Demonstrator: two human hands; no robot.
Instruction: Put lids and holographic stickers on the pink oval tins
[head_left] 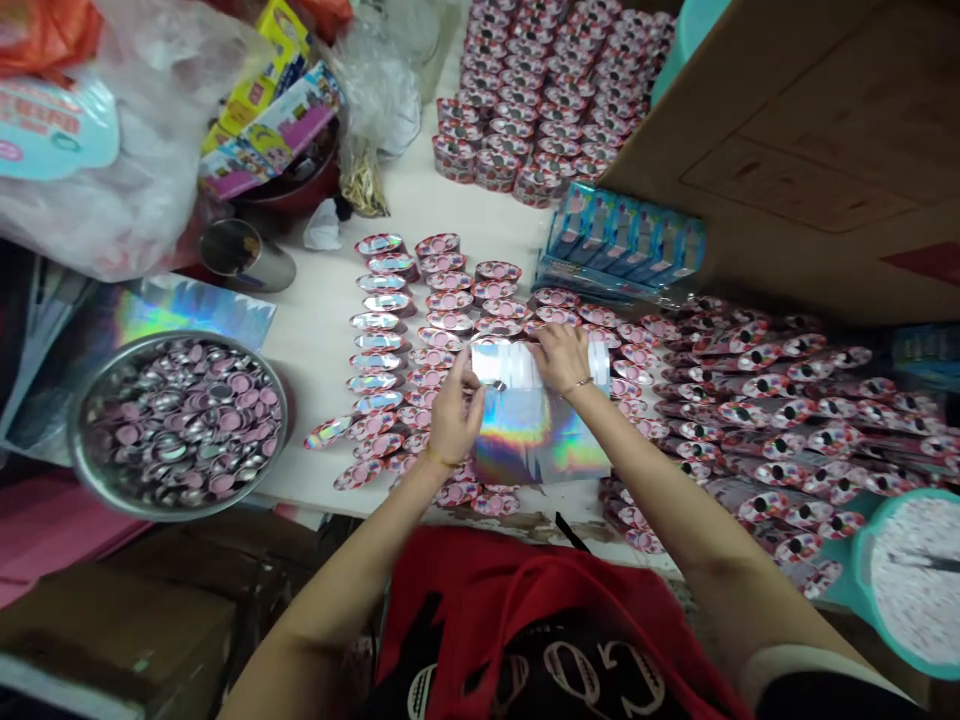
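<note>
A shiny holographic sheet [544, 435] lies over rows of small red-and-pink oval packs in front of me. My left hand [456, 412] is at its left edge, thumb and fingers closed on that edge. Just beside those fingertips, a small dark glint shows on the sheet. My right hand [561, 360] rests over the upper part of the sheet, its fingers bent and pressed onto it. Packs in the leftmost column have shiny silvery oval tops [379, 340]. Neighbouring oval packs [450, 300] show pink round discs on top.
On the left stands a metal bowl [84, 440] of pink and silvery round pieces, near a metal cup [262, 262]. Blue boxes [626, 235] sit behind the packs, before a large cardboard box [810, 150]. A turquoise tub [862, 570] is at right.
</note>
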